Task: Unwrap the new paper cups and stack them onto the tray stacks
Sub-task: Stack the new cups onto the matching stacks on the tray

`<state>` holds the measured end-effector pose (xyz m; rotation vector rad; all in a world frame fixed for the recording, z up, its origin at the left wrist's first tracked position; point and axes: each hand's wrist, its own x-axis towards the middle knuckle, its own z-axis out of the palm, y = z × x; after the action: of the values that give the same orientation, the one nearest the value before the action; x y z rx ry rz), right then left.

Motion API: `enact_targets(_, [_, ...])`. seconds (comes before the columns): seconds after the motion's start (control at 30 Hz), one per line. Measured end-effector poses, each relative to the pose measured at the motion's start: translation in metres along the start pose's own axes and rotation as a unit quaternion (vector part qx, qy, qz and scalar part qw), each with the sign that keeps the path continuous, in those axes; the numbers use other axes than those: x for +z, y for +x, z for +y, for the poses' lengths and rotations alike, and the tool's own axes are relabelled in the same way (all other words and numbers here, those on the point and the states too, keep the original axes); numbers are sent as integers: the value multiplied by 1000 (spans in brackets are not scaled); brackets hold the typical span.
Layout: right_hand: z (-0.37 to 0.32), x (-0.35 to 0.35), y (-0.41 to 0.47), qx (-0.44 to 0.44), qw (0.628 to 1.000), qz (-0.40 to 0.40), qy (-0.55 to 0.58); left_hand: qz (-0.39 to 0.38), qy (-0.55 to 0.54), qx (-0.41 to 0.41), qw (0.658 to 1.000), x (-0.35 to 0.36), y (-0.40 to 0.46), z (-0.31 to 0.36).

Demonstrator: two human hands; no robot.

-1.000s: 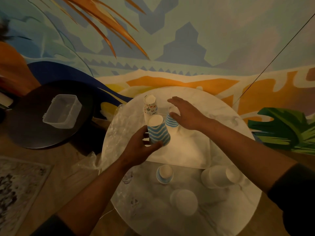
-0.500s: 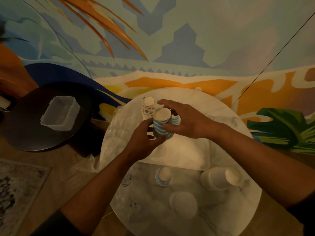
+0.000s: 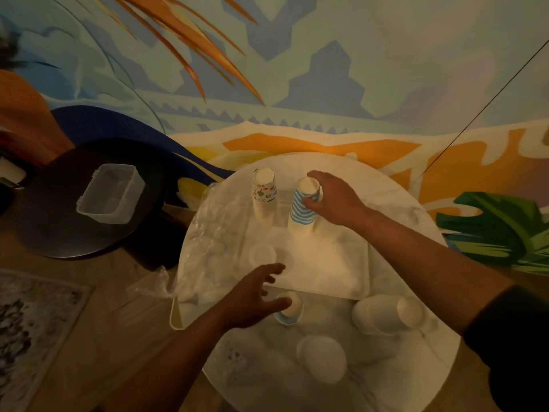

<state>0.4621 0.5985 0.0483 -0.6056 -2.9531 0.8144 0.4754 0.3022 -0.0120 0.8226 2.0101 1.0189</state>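
Tray: white tray [image 3: 326, 263] lies flat on the round marble table [image 3: 416, 367].
Striped stack: upside-down blue striped cups [image 3: 303, 206] stand at the far end of the tray.
Picture stack: cups with small pictures [image 3: 263, 191] stand on the tray, just left of the striped stack.
Right hand: right hand [image 3: 335, 197] holds the top of the striped stack, fingers curled round it.
Left hand: left hand [image 3: 252, 298] hovers at the near edge of the tray, fingers spread and loose, holding nothing.
Small blue cup: upside-down blue cup [image 3: 289, 309] stands on the table just off the near edge of the tray, by the left fingertips.
White cups: lying stack of white cups [image 3: 386, 313] rests near the tray's near right corner.
Wrapper: clear plastic wrap [image 3: 205, 233] lies left of the tray.
Box: clear plastic box [image 3: 111, 193] sits on a dark round table [image 3: 59, 233], far left of the tray.
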Motion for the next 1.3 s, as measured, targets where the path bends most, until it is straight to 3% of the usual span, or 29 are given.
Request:
enact_targets(0.17, [7,17,-3,7,995,-74,-63,-27,56,-12,998,21,-14,-34])
enact_targets(0.33, [-16,11,-29,-42,996,16,-82,-17,44,-25,999,40,-12,-51])
enact_targets(0.4, [-29,11,-53,-76,995,7,-65,-8,33,-34,999,45,-9,-56])
enact_targets(0.6, [-44,40,-133,-58,975,-213,-26,-2,4,-71,997,53,-3,-69])
enact_targets(0.73, [-40,67,-162,-42,957,-287,13,-19,-4,-89,996,55,0,-74])
enact_targets(1.07, [-10,89,-163,6,968,-231,99,-31,-225,-163,960,55,0,-60])
enact_targets(1.3, [1,83,-170,37,968,-163,188,-53,-166,-96,980,51,-1,-45])
